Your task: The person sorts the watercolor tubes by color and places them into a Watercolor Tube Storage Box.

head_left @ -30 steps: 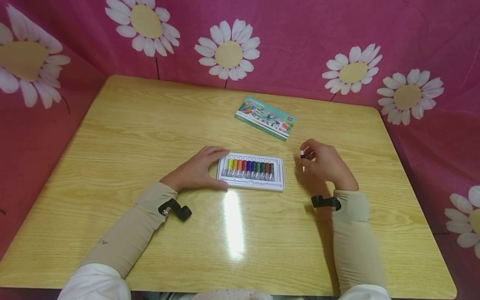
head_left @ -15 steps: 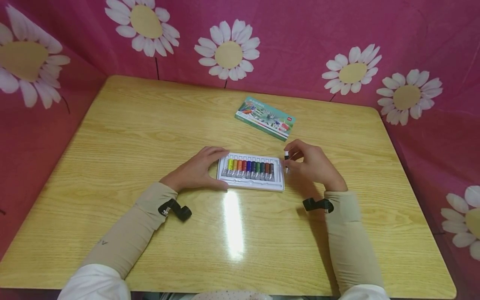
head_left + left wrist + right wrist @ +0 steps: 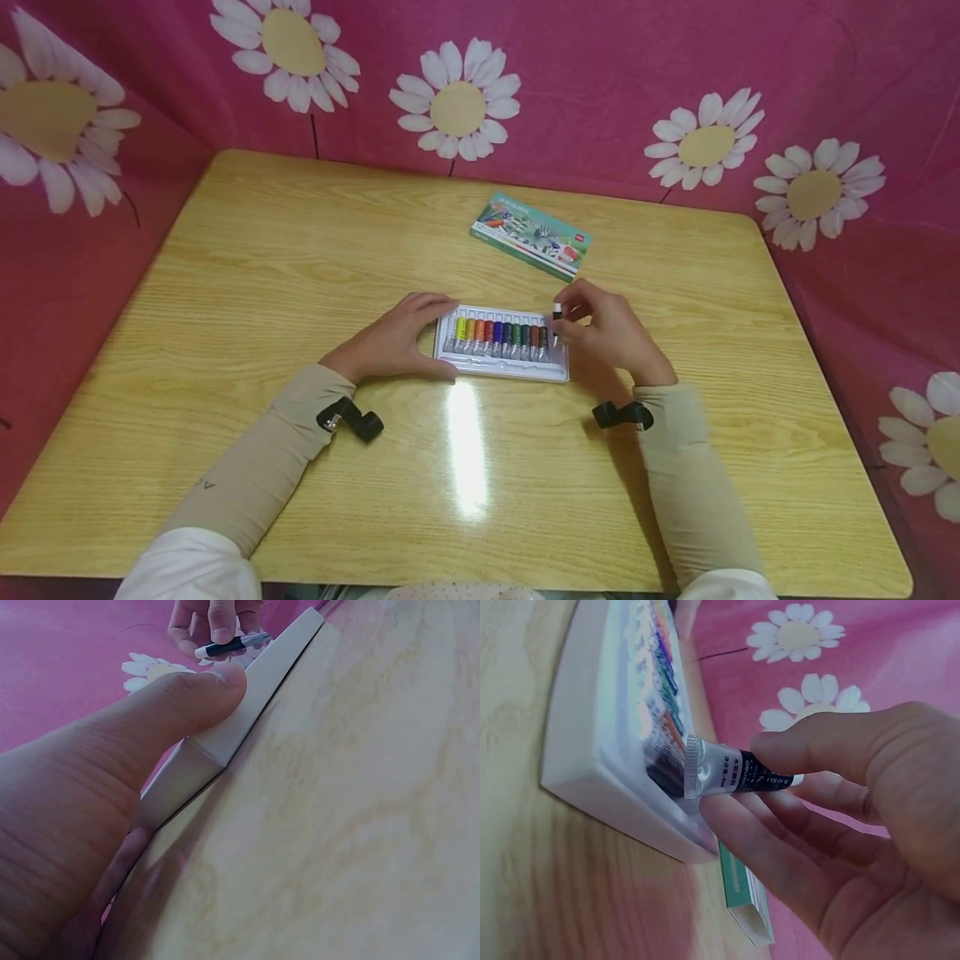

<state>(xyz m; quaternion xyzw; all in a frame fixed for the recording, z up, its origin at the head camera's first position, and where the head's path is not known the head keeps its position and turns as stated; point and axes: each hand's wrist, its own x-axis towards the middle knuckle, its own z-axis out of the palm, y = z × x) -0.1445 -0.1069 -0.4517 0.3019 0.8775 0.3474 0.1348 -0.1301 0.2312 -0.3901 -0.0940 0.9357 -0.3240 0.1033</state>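
Note:
A white plastic tray [image 3: 502,367] lies on the table with a row of paint tubes [image 3: 498,337] in it, running from yellow through red, blue and green to brown and black. My left hand [image 3: 397,340] grips the tray's left end, thumb along the near side and fingers at the far side. Between thumb and fingers, my right hand [image 3: 611,329] pinches a small paint tube [image 3: 731,771] with a black label, a white cap and a flat silver end. That tube is over the tray's right end, its silver end toward the tray.
Behind the tray lies a green illustrated cardboard box [image 3: 531,236], set at an angle; its open end shows in the right wrist view. The wooden table [image 3: 300,233] meets a pink flowered cloth [image 3: 570,83] at the back and sides.
My right hand has moved left with the black-labelled paint tube, from beside the tray to over its right end. The left hand and the tray have stayed in place.

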